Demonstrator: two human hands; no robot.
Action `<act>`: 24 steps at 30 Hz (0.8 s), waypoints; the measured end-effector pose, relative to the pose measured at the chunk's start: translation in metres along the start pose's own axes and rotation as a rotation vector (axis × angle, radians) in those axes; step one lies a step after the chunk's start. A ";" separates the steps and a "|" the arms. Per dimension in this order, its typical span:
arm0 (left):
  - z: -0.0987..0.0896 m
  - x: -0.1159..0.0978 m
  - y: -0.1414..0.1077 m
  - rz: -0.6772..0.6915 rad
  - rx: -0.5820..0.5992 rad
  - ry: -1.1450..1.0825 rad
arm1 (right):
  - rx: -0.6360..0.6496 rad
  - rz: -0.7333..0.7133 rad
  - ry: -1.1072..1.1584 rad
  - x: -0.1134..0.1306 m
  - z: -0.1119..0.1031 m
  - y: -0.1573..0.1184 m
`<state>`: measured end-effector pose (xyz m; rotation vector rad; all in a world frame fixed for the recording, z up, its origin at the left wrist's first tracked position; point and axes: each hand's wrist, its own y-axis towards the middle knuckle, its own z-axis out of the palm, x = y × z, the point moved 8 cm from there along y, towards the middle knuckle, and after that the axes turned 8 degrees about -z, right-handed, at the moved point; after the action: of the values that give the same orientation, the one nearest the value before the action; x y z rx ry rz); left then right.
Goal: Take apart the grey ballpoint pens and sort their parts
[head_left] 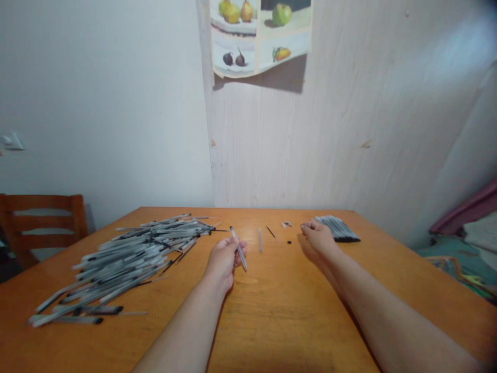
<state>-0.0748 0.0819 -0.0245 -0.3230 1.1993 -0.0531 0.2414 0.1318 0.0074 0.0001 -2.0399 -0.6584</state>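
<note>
My left hand [227, 259] is closed around a clear-barrelled pen [241, 256], which is tilted with its dark end up and away from me. To the right, my right hand [319, 236] hovers by the left side of a neat row of pens [338, 229]. Its fingertips are pinched together, and whatever may be between them is too small to make out. Between the hands lie a clear pen barrel [260, 241], a thin dark refill [271, 231], a small black plug [289, 242] and a few tiny pale and dark pieces [286, 224].
A large heap of pens and pen parts [132, 259] covers the left of the wooden table [267, 326]. A wooden chair [46, 223] stands beyond the left edge. The wall with a fruit poster [258, 36] rises behind the table. Fabric items [469, 243] lie off the right side.
</note>
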 end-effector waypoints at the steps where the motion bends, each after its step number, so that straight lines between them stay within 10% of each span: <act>1: 0.000 0.002 0.001 -0.005 -0.002 -0.008 | -0.006 0.001 -0.007 -0.001 0.000 -0.002; 24: -0.002 0.009 0.003 -0.060 -0.022 -0.063 | 0.245 0.056 -0.588 -0.014 0.060 0.044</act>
<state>-0.0738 0.0823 -0.0340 -0.3774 1.1282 -0.0813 0.2120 0.1999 -0.0079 -0.1197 -2.6658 -0.3928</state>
